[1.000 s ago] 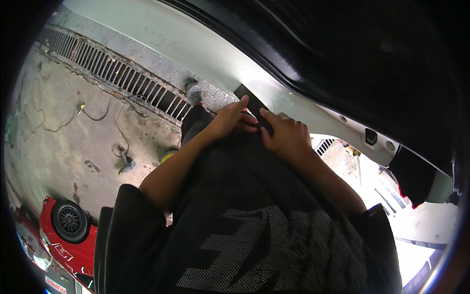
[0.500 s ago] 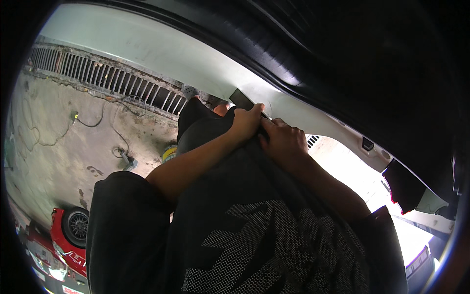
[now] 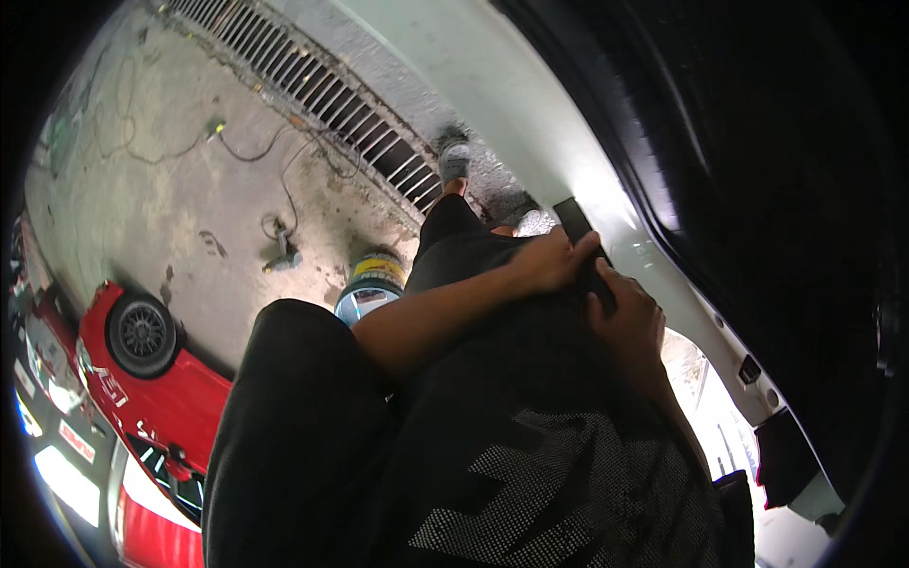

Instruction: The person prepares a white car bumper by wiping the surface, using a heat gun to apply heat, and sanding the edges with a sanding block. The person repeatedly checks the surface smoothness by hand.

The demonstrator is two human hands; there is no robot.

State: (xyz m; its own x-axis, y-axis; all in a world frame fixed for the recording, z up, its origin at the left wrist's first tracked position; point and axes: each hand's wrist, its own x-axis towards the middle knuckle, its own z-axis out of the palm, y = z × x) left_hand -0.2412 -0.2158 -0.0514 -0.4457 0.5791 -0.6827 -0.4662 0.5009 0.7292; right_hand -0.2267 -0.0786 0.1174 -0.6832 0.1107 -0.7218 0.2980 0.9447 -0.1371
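Observation:
A dark, flat, narrow block (image 3: 571,218) lies against a pale car body panel (image 3: 530,104). My left hand (image 3: 557,263) is closed round the middle of this block, thumb along its upper face. Closer to me, my right hand (image 3: 632,312) grips the lower end, its fingers bent over it. Both hands are close together at the panel's edge. The block's underside is hidden, so I cannot tell what covers it.
Black trim (image 3: 653,180) runs along the panel on the right. To the left are a bucket (image 3: 365,295), a corded tool (image 3: 284,257) on the concrete floor and a red car (image 3: 194,398). A metal drain grate (image 3: 322,90) crosses the floor ahead, beside my shoe (image 3: 454,161).
My view has turned, so the panel, block and hands appear farther right and slightly lower. More of the bucket and red car shows. Both hands keep their hold on the block.

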